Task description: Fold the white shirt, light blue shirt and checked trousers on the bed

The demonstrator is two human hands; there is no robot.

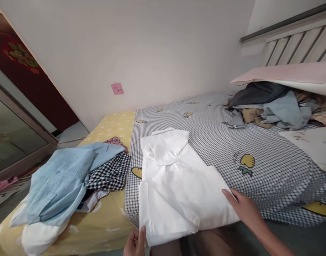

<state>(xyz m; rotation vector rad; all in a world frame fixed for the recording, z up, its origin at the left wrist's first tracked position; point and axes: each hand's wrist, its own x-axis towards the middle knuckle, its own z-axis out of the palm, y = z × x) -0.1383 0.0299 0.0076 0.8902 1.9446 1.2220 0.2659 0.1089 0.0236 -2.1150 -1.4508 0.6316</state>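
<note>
A white shirt [176, 185] lies flat on the checked bedsheet [227, 142], collar toward the wall. My left hand [135, 243] is at the shirt's near left corner, thumb pressed on the hem and fingers curled under it. My right hand [244, 208] lies on the shirt's near right edge with fingers stretched out flat, pressing the cloth against the bed.
A pile with a light blue shirt [58, 181] and a black-and-white checked garment [109, 174] sits on the yellow sheet [109, 220] at left. More clothes [269, 106] are heaped at the far right under pink and white boards [291, 73]. A pink note [117, 88] sticks on the wall.
</note>
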